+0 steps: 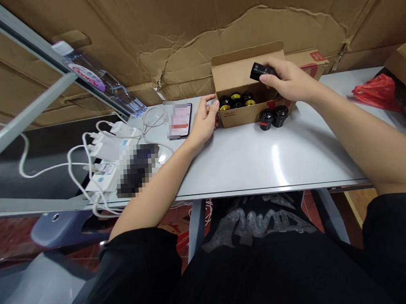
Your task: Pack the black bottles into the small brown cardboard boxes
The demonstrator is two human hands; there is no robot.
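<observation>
My right hand (284,80) is closed around a short black cylinder (260,71) that looks like a small flashlight, tilted above the right part of an open cardboard box (238,119). At the box's left end, my left hand (206,118) grips the side wall with thumb and bent fingers. Inside the box stand several black cylinders (247,96), some showing yellow threaded ends. Two black caps or short pieces (266,119) stand on the table just before the box, one with a red mark. The box's flap (247,59) is raised at the back.
A phone (181,121) lies left of my left hand on the white table (237,164). Power strips (112,143) with tangled white cables and a blurred dark object (138,171) are further left. A water bottle (99,80) leans behind. A red plastic bag (377,93) is at right.
</observation>
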